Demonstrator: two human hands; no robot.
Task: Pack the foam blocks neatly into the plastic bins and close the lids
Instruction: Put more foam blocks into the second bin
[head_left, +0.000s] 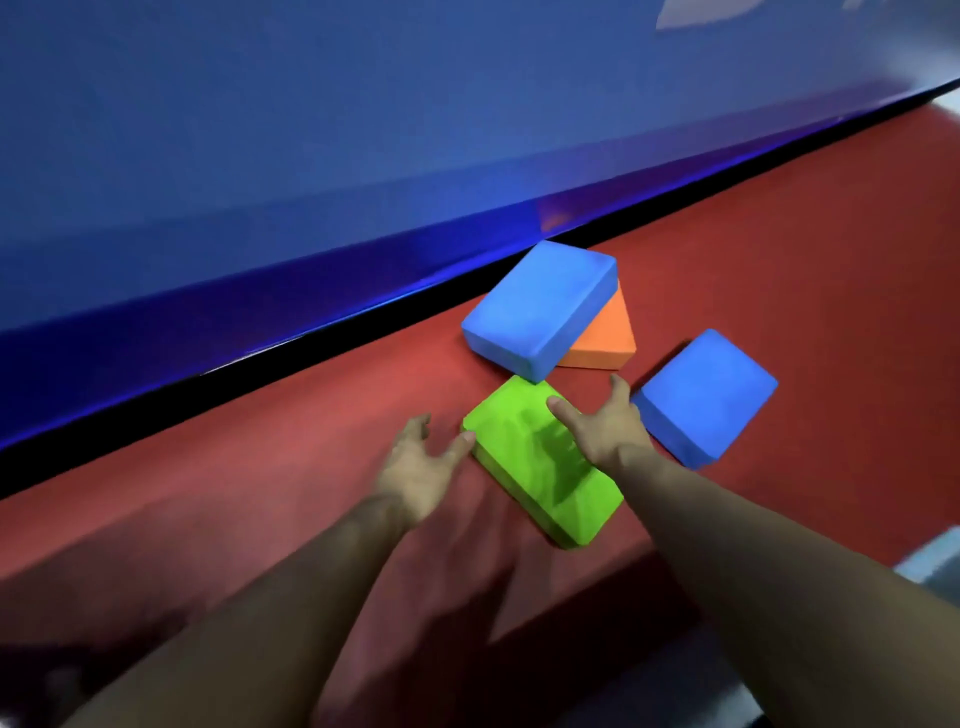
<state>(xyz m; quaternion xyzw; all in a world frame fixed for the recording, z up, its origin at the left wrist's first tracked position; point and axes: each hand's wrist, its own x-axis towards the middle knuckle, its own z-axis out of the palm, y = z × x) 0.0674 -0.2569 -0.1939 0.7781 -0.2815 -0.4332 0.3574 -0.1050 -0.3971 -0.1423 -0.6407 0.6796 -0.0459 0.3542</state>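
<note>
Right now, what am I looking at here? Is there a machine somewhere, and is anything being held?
There is no machine: a person wears a camera on the head, looking forward and down, so the two bare arms reaching in from below are that person's own. Four foam blocks lie on a red floor beside a blue padded wall. The left hand and right hand are spread open on either side of the green block, seemingly about to lift it; nothing is gripped yet. Beyond it, one blue block leans on an orange block. Another blue block lies flat to the right. No bins show.
</note>
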